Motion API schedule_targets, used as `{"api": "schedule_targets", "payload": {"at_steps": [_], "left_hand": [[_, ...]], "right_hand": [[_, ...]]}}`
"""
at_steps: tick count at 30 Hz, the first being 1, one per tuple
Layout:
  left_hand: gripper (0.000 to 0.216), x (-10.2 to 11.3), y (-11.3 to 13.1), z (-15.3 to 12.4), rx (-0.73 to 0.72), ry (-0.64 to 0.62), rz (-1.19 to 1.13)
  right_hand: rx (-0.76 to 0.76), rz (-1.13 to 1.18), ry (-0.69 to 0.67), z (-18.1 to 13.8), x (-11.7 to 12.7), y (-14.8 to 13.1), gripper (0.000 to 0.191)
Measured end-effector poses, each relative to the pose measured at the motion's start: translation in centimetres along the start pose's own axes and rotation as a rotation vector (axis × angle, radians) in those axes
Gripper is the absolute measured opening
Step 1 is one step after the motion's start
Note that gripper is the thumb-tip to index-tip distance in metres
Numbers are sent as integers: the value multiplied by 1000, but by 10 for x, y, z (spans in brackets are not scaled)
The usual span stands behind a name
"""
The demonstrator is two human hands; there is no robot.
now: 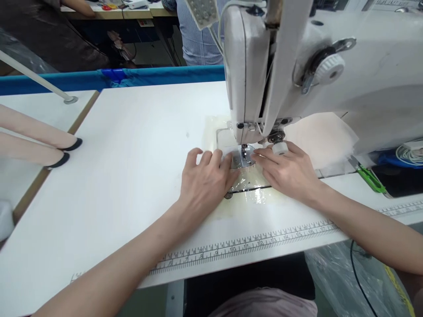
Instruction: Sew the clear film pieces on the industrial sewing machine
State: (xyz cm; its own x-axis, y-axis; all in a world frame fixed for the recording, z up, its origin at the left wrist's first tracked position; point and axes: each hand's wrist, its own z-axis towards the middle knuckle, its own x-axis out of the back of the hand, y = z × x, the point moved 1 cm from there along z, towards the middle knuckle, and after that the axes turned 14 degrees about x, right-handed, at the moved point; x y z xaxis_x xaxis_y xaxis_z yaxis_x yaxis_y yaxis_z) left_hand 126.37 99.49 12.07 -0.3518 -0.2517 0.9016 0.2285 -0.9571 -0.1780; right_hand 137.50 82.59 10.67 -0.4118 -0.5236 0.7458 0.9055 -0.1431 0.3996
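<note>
The white sewing machine (246, 70) stands over the table, its presser foot (244, 152) above a metal needle plate (236, 159). My left hand (206, 180) rests palm down just left of the plate, fingers bent and apart, with no fabric visible in it. On the other side, my right hand (287, 169) lies with fingers stretched toward the needle, close to the presser foot. Pale pink fabric (322, 134) spreads behind and right of that hand, under the machine arm. Whether the fingertips touch its edge is hidden.
Green-handled scissors (372, 178) lie at the right. A printed ruler (231, 250) runs along the front of the white table (139, 145). Two pale pink tube-like pieces with black ends (36, 127) lie at the left. Another person in a striped top (198, 37) is behind the blue cloth edge (165, 75).
</note>
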Motion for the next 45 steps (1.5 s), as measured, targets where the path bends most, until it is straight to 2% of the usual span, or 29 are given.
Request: {"api": "schedule_targets", "payload": {"at_steps": [2,4,6,9,12,14,16,20,24,27,30,32,37,42,45], "left_hand": [[38,10,8,-8,-54,-73,-81],[32,18,13,-15,-174,-143,-277],[34,23,11,-16,-227,-132,-425],[36,22,-2,-8,-53,-111,-362],[35,15,-13,1,145,-270,-206],[30,13,-15,2,215,-389,-169],[22,14,-13,-1,254,-445,-182],[12,20,-10,-5,308,-392,-381],[3,23,-10,-2,275,-286,-705],[5,22,-11,0,306,-353,-955],[8,20,-11,0,399,-435,-1073],[9,20,-10,-1,436,-462,-1118],[11,16,-4,-1,506,-490,-1301],[35,13,0,-1,523,-473,-1371],[26,15,0,-1,507,-483,-1344]], "right_hand": [[8,10,7,-1,1,0,28],[14,20,11,-2,2,0,27],[10,34,16,-2,3,-1,27],[-21,84,23,-2,3,-1,27],[-88,188,0,-2,2,-2,25],[-153,272,-33,-2,2,-2,26],[-235,377,-69,-2,2,-1,34],[-384,675,-136,1,4,-1,40],[-486,988,-165,3,5,-1,17],[-626,1273,-213,2,6,0,13],[-703,1452,-223,3,7,-1,16],[-693,1482,-178,6,8,-2,16],[-597,1390,-74,8,6,-8,18],[-621,1404,-46,5,3,-7,27],[-651,1440,-31,5,3,-5,25]]}}
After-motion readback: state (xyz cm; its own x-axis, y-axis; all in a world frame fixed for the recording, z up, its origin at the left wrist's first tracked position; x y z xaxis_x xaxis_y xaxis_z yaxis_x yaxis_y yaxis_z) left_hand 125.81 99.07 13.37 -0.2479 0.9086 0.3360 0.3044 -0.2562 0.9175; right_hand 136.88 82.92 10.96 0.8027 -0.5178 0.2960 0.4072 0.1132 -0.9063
